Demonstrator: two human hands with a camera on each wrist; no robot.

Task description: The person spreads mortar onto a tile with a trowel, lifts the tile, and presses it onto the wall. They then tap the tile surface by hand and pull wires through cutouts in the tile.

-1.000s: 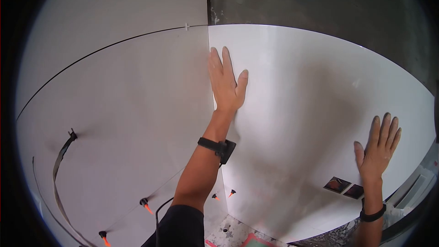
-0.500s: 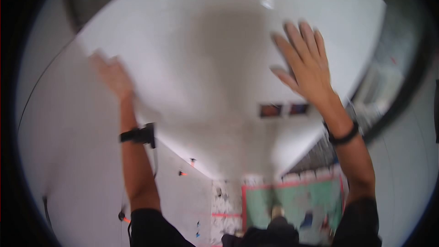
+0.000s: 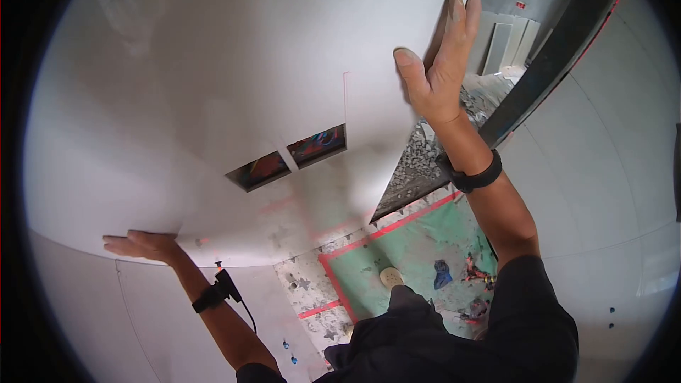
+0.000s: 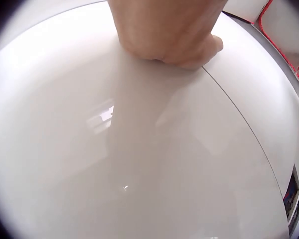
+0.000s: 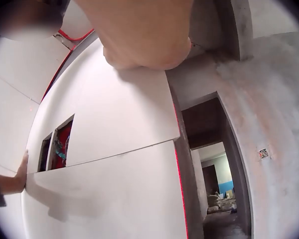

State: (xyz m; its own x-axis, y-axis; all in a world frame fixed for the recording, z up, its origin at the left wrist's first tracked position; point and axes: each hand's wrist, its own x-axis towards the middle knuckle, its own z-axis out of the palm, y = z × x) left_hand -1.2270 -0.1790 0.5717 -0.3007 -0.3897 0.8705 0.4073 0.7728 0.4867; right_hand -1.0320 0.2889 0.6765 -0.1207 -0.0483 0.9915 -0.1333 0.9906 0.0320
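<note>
A large glossy white wall tile (image 3: 248,64) fills much of the head view. At the corner with the adjoining wall, my left hand (image 3: 147,247) lies against the tile's side edge, fingers extended. My right hand (image 3: 445,74) presses flat near the opposite edge, its fingers straight and the thumb spread. Two rectangular cutouts, a left one (image 3: 261,170) and a right one (image 3: 319,145), pierce the tile between the hands. In the left wrist view the heel of the left hand (image 4: 169,35) meets the glossy surface beside a thin joint line; its fingers are mostly hidden.
Below lies a green floor sheet (image 3: 369,262) edged with red tape, with a blue item (image 3: 442,274) on it. Rubble (image 3: 415,170) and a dark door frame (image 3: 546,50) stand beyond the tile's right edge. The right wrist view shows a doorway (image 5: 214,164).
The head view has swung right and down. Both hands have shifted lower along the tile; the right one now sits at its right edge. Both keep their fingers extended.
</note>
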